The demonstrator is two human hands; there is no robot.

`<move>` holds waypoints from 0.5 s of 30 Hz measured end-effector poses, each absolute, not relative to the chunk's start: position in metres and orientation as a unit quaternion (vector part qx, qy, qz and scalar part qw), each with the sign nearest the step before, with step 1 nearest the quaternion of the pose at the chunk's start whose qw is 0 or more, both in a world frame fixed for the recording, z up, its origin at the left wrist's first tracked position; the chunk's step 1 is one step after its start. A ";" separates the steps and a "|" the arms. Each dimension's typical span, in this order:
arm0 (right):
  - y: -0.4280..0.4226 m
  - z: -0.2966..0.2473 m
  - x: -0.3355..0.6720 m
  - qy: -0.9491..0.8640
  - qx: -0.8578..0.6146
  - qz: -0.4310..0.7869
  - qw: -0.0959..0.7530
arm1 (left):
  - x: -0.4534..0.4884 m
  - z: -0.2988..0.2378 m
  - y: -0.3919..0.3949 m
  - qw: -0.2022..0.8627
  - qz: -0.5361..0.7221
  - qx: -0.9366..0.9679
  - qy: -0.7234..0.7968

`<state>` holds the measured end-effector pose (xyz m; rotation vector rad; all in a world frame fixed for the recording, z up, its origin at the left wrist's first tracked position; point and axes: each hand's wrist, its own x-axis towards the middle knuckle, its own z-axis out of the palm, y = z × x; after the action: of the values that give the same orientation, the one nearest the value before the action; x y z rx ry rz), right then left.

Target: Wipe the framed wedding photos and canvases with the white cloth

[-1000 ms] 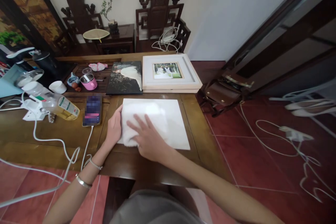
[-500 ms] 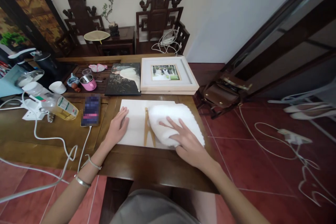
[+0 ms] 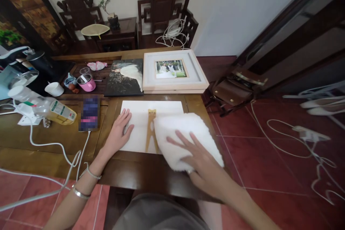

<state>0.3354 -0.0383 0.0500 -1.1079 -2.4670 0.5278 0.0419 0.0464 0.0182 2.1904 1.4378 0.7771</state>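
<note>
A white board (image 3: 137, 129) lies on the wooden table. My left hand (image 3: 121, 127) rests flat on its left edge with the fingers stretched out. My right hand (image 3: 195, 156) is spread over a fluffy white cloth (image 3: 185, 125), pressing on it and somewhat blurred. The cloth covers the board's right part and reaches over the table's front right edge. Between the hands, a tan, flat, two-legged piece (image 3: 149, 129) with an ear-like top lies on the board; the cloth overlaps its right side.
Behind the board are a dark photo panel (image 3: 125, 77) and a pale photo frame (image 3: 172, 84). At left stand a pink mug (image 3: 87, 83), an oil bottle (image 3: 58, 109) and a phone (image 3: 89, 114) with its cable. A brown bag (image 3: 231, 93) is beyond the table's right end.
My right hand and the white cloth have slid right and toward me, baring more of the board's upper right. The left hand has stayed on the board's left edge. The view has shifted slightly.
</note>
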 end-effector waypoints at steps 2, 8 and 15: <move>-0.007 0.046 0.340 -0.870 -0.413 0.181 0.201 | 0.042 0.019 0.046 0.201 0.271 0.787 0.516; 0.039 0.041 0.330 -0.863 -0.464 0.121 0.159 | 0.041 0.019 0.047 0.205 0.276 0.786 0.514; -0.054 0.053 0.325 -0.891 -0.407 0.157 0.122 | 0.043 0.017 0.046 0.204 0.274 0.778 0.527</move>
<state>0.3250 -0.0542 0.0528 -1.1889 -2.6024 0.4588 0.0430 0.0460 0.0170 2.1698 1.4705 0.7651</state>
